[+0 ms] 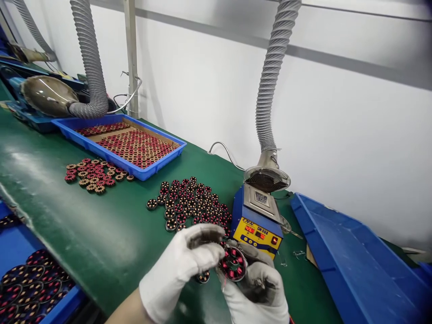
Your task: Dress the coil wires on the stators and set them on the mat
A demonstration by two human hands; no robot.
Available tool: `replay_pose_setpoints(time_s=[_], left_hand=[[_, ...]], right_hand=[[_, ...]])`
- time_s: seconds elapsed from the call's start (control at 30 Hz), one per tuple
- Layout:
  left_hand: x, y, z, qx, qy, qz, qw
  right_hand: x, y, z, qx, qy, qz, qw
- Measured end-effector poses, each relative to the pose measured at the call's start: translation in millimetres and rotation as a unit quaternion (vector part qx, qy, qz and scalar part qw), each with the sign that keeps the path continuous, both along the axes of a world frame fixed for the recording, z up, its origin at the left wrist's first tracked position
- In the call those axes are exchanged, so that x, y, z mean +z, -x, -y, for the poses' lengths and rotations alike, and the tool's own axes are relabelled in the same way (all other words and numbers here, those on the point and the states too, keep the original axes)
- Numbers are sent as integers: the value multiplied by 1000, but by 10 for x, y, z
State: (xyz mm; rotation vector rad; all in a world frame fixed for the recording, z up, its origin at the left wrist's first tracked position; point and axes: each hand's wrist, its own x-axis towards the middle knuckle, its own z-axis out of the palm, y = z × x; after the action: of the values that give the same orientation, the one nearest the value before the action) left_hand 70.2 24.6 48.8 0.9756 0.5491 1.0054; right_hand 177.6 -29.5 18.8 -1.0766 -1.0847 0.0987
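Observation:
A ring-shaped motor stator [233, 264] with red wire coils and a dark rim is held up over the green bench. My right hand [258, 290], in a white glove with grey-stained fingers, is closed around its right and lower side. From the left, my gloved left hand [184, 267] has thumb and curled fingers closed at the stator's upper left edge. Whether those fingertips also pinch a wire is hidden. A fine wire end shows below the ring. Another stator [203, 276] lies on the bench just under my hands, partly covered.
Behind my hands stands a blue and yellow solder pot [258, 225] with lit red digits, under an extraction hood [267, 177]. Many stators [189, 198] lie loose left of it. A blue tray [148, 172] holds rows of stators. Another blue tray [351, 252] leans at right.

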Motion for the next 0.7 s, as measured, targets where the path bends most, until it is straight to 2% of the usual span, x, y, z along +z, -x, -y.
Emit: replay_pose_setpoints(time_s=[0.03,0.13,0.27,0.37,0.4,0.43,0.53,0.57,0.7], left_hand=[[-11,-20,18,-13,2,-10,1000],[-90,-91,65,14,18,37,999],[-160,-79,50,52,37,124,990],[-109,21,0,123,30,161,979],[-83,54,-9,126,22,145,981],[-58,80,-11,107,20,114,988],[-21,89,33,-2,23,-4,1000],[-24,71,56,-16,16,-18,1000],[-68,-28,104,41,-26,43,998]], right_hand=[[-6,-16,-3,1,-8,35,999],[-46,-59,0,2,-31,104,994],[-78,-29,35,43,13,39,998],[-67,4,55,64,17,20,998],[-62,8,58,65,11,26,997],[-58,11,61,68,12,30,997],[-61,29,68,69,41,16,997],[-66,44,72,68,52,3,996],[-91,138,86,74,84,-52,992]])
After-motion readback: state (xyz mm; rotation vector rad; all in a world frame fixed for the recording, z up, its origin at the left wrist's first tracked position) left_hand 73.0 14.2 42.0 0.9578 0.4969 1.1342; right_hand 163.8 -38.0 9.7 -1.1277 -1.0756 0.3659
